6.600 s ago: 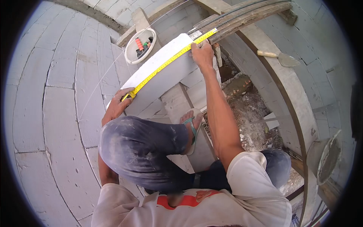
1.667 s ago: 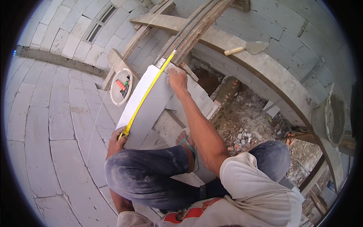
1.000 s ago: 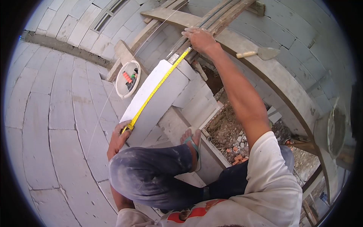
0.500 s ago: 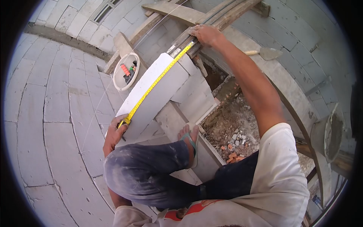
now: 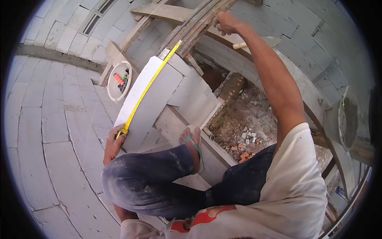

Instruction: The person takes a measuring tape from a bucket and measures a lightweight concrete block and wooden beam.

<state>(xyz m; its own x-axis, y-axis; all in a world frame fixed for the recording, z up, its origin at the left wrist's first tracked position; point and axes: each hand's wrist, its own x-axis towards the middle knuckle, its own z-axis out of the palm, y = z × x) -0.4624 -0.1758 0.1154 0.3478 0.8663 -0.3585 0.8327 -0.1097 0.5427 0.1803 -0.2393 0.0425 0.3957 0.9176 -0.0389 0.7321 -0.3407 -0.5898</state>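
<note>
My left hand (image 5: 114,142) is closed around the case of a yellow tape measure (image 5: 124,130) at the near end of a white block (image 5: 137,89). Its yellow blade (image 5: 152,83) runs out along the block's top, and the blade's tip lies by the wooden planks (image 5: 199,28) at the far end. A thin dark stick pokes out below my left hand. Off to the right of the planks, my right hand (image 5: 227,23) is raised with curled fingers, apart from the tape. Whether anything is inside those fingers is hidden.
A white bucket (image 5: 115,95) with an orange item hangs left of the block. A trowel (image 5: 260,42) lies on the curved board at right; another bucket (image 5: 344,123) stands farther right. Below is a rubble-strewn pit (image 5: 254,115). My sandalled foot (image 5: 193,145) rests beside the blocks.
My right hand has lifted off the planks and moved right, its fingers now curled. The tape still lies along the block, with my left hand on its case. The view has shifted slightly.
</note>
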